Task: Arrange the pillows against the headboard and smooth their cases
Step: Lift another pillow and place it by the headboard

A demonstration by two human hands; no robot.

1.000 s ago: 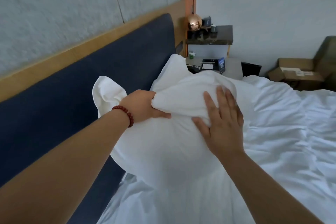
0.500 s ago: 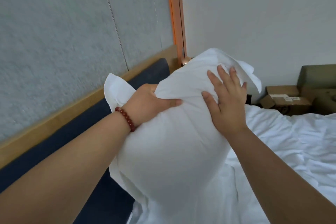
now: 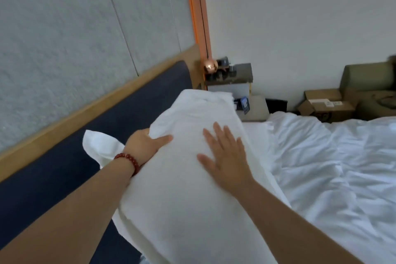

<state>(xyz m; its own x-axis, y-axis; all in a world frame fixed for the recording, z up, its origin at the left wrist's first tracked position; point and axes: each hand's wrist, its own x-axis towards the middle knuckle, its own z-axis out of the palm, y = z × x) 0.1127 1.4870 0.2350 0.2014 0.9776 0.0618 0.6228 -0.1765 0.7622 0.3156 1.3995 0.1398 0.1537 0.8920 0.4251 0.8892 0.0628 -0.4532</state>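
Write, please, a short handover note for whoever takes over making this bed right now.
Left hand grips the white pillow by its upper edge, thumb on its front. Right hand lies flat and open on its face.
The pillow is held up between the navy headboard and the rumpled duvet; its lower end is out of view.
Done: nothing seen set in place.
Left: stand it against the headboard, smooth its case.

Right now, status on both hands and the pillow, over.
Left hand grips pillow by its edge. Right hand flat on its face, fingers straight. Pillow alongside navy headboard, lower end out of view. Nothing seen between them.
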